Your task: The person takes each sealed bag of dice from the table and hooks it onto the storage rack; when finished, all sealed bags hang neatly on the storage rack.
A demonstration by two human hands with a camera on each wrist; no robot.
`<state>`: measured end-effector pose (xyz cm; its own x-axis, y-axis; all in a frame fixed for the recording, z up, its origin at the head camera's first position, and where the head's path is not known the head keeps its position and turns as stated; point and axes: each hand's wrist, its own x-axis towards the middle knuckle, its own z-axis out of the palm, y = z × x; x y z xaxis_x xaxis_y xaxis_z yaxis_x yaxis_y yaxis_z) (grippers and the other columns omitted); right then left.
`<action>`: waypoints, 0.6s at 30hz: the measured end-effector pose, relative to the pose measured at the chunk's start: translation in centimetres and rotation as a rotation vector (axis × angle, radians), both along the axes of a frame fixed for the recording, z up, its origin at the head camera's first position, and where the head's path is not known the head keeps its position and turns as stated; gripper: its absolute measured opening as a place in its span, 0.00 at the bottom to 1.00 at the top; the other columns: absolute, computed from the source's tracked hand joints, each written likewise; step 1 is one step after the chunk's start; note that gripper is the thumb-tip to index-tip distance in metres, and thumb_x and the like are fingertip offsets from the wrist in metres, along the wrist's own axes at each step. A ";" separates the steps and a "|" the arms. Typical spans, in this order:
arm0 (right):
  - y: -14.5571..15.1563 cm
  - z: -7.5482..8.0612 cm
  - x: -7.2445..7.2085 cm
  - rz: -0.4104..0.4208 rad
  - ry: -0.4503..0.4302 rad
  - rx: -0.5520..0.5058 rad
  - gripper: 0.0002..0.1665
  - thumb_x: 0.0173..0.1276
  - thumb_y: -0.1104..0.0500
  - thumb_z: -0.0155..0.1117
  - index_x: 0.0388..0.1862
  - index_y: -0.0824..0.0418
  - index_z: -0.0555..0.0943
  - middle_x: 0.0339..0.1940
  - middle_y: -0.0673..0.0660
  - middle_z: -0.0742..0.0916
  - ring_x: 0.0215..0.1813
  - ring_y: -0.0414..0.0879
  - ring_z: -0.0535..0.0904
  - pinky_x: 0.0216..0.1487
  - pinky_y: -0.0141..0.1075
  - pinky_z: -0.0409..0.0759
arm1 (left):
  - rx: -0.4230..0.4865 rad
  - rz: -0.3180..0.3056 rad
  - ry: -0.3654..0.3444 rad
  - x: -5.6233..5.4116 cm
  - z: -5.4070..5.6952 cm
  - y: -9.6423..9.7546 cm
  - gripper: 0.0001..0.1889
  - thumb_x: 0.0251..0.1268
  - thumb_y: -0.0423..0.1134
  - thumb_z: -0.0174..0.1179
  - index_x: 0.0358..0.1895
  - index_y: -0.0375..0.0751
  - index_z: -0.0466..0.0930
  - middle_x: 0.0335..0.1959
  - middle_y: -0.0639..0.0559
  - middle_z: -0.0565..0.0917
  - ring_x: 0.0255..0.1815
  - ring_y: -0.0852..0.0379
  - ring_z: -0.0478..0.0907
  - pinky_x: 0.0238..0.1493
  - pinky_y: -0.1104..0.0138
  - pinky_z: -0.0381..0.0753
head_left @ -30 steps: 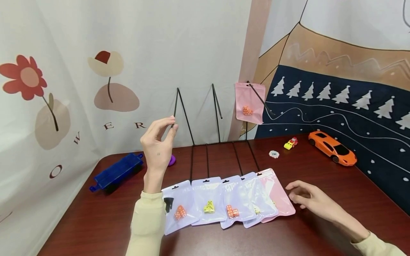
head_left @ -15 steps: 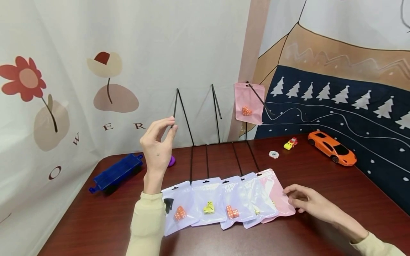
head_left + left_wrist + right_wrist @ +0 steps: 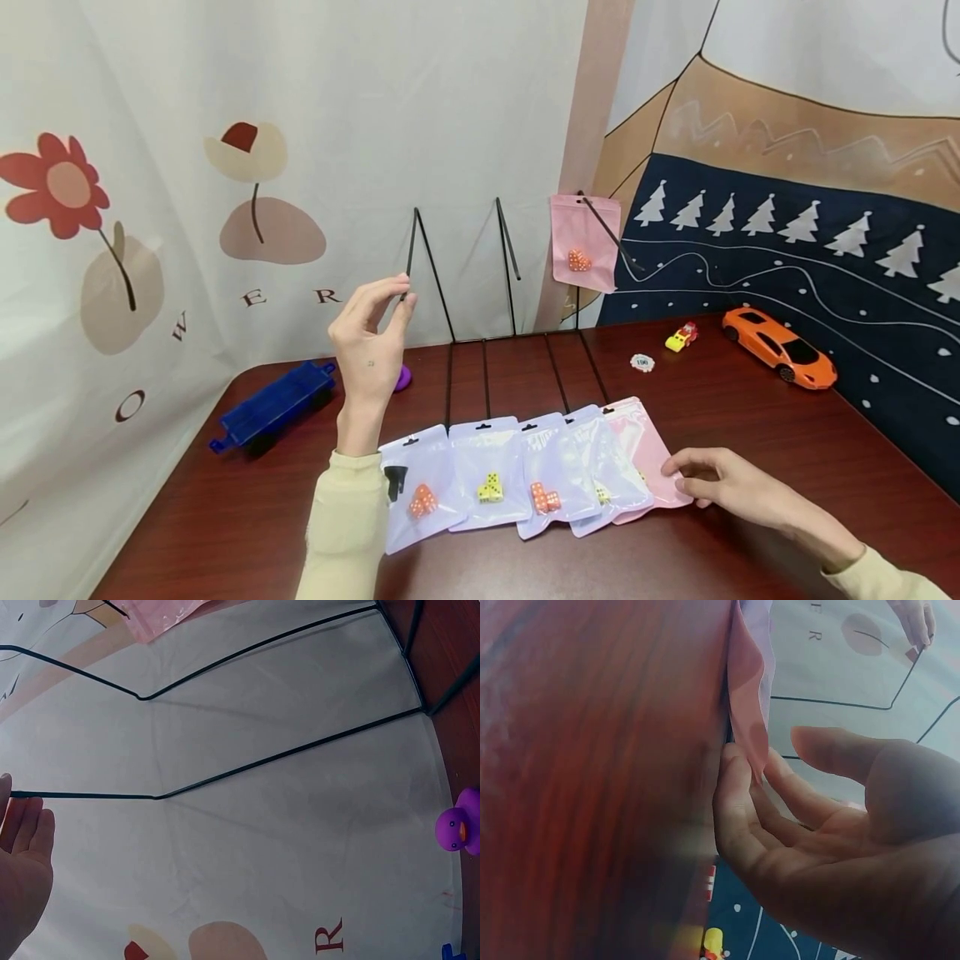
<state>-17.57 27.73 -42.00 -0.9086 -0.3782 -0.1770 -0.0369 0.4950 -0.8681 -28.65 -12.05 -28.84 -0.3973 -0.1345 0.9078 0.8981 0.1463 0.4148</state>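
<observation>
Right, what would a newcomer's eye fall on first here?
Probably the row of bags at front centre. Then the pink bag hanging at the right of the wire rack, whose left prong the raised left hand pinches. The orange toy car stands out at the back right.

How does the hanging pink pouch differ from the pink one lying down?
The hanging pouch hangs from the black rack; the lying pouch rests on the table. The hanging pouch shows orange dice; the lying pouch is partly under a pale pouch. The right hand touches the lying pouch, not the hanging pouch. Both are pink.
</observation>
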 end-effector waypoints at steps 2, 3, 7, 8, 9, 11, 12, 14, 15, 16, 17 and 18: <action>0.0 0.0 0.0 -0.004 -0.001 0.009 0.15 0.68 0.64 0.58 0.51 0.70 0.77 0.39 0.60 0.78 0.29 0.45 0.75 0.29 0.32 0.78 | 0.001 0.003 -0.002 0.4 0.3 0.1 0.06 0.53 0.16 0.62 0.35 0.21 0.81 0.39 0.35 0.82 0.46 0.42 0.80 0.55 0.58 0.78; 0.0 0.0 0.1 -0.006 0.000 0.013 0.15 0.67 0.64 0.58 0.51 0.70 0.77 0.38 0.59 0.78 0.28 0.45 0.75 0.28 0.32 0.78 | 0.002 0.006 -0.004 0.5 0.3 0.1 0.06 0.53 0.16 0.62 0.35 0.21 0.81 0.39 0.35 0.82 0.45 0.43 0.80 0.55 0.58 0.78; 0.0 0.1 0.1 -0.019 0.016 0.036 0.15 0.67 0.64 0.59 0.50 0.70 0.79 0.38 0.59 0.78 0.28 0.44 0.74 0.27 0.31 0.77 | -0.004 0.015 -0.008 0.8 0.5 0.2 0.06 0.53 0.16 0.62 0.35 0.21 0.81 0.39 0.35 0.82 0.45 0.43 0.80 0.55 0.59 0.78; 0.1 0.1 0.1 -0.027 0.021 0.042 0.15 0.66 0.64 0.60 0.50 0.70 0.79 0.39 0.60 0.79 0.29 0.44 0.73 0.27 0.31 0.76 | -0.008 0.019 -0.006 0.8 0.5 0.2 0.06 0.53 0.16 0.62 0.35 0.21 0.81 0.38 0.35 0.82 0.45 0.42 0.80 0.55 0.59 0.78; 0.1 0.1 0.2 -0.036 0.026 0.048 0.15 0.66 0.64 0.60 0.49 0.70 0.79 0.40 0.60 0.79 0.30 0.44 0.73 0.27 0.31 0.76 | -0.014 0.024 -0.003 0.9 0.5 0.3 0.06 0.53 0.16 0.62 0.35 0.20 0.80 0.38 0.34 0.82 0.45 0.42 0.80 0.55 0.58 0.78; 0.2 0.2 0.2 -0.055 0.038 0.060 0.15 0.65 0.64 0.61 0.49 0.69 0.80 0.41 0.60 0.79 0.33 0.44 0.73 0.28 0.31 0.75 | -0.022 0.031 0.004 0.9 0.6 0.3 0.06 0.53 0.16 0.62 0.35 0.19 0.80 0.38 0.33 0.81 0.45 0.41 0.80 0.55 0.58 0.78; 0.2 0.2 0.2 -0.065 0.043 0.066 0.14 0.65 0.64 0.62 0.48 0.69 0.80 0.41 0.60 0.79 0.34 0.44 0.73 0.28 0.30 0.75 | -0.023 0.034 0.006 0.9 0.5 0.3 0.06 0.53 0.16 0.62 0.35 0.19 0.79 0.38 0.33 0.81 0.45 0.41 0.80 0.55 0.58 0.78; 0.2 0.2 0.3 -0.081 0.054 0.073 0.14 0.64 0.64 0.62 0.47 0.69 0.81 0.43 0.61 0.79 0.37 0.45 0.73 0.30 0.30 0.75 | -0.025 0.038 0.011 0.8 0.5 0.3 0.06 0.53 0.15 0.61 0.35 0.18 0.79 0.38 0.32 0.81 0.45 0.41 0.80 0.55 0.58 0.78; 0.3 0.3 0.3 -0.089 0.056 0.072 0.14 0.64 0.64 0.62 0.47 0.69 0.81 0.43 0.61 0.80 0.37 0.45 0.73 0.31 0.30 0.76 | -0.025 0.038 0.014 0.8 0.5 0.3 0.06 0.53 0.15 0.61 0.35 0.18 0.79 0.38 0.32 0.81 0.45 0.41 0.80 0.55 0.58 0.78; 0.3 0.3 0.3 -0.099 0.059 0.071 0.13 0.63 0.65 0.63 0.46 0.69 0.81 0.43 0.61 0.80 0.37 0.46 0.74 0.31 0.30 0.76 | -0.024 0.038 0.017 0.8 0.5 0.3 0.06 0.52 0.15 0.61 0.35 0.18 0.79 0.38 0.32 0.81 0.45 0.41 0.80 0.54 0.58 0.79; 0.3 0.4 0.3 -0.111 0.061 0.071 0.13 0.63 0.65 0.63 0.46 0.69 0.81 0.43 0.61 0.80 0.36 0.46 0.75 0.31 0.30 0.77 | -0.025 0.040 0.020 0.8 0.5 0.3 0.06 0.52 0.15 0.61 0.35 0.18 0.79 0.38 0.32 0.81 0.45 0.40 0.80 0.54 0.58 0.79; 0.3 0.4 0.3 -0.125 0.062 0.068 0.13 0.63 0.65 0.63 0.45 0.70 0.81 0.43 0.62 0.81 0.36 0.47 0.75 0.31 0.30 0.78 | -0.025 0.040 0.023 0.8 0.5 0.3 0.06 0.52 0.15 0.61 0.35 0.18 0.79 0.38 0.32 0.81 0.45 0.40 0.80 0.54 0.58 0.79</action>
<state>-17.24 28.02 -41.60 -0.9579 -0.2503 -0.1407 -0.0233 0.5563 -0.8307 -27.89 -11.80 -28.38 -0.3713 -0.1268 0.9198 0.9004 0.1926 0.3900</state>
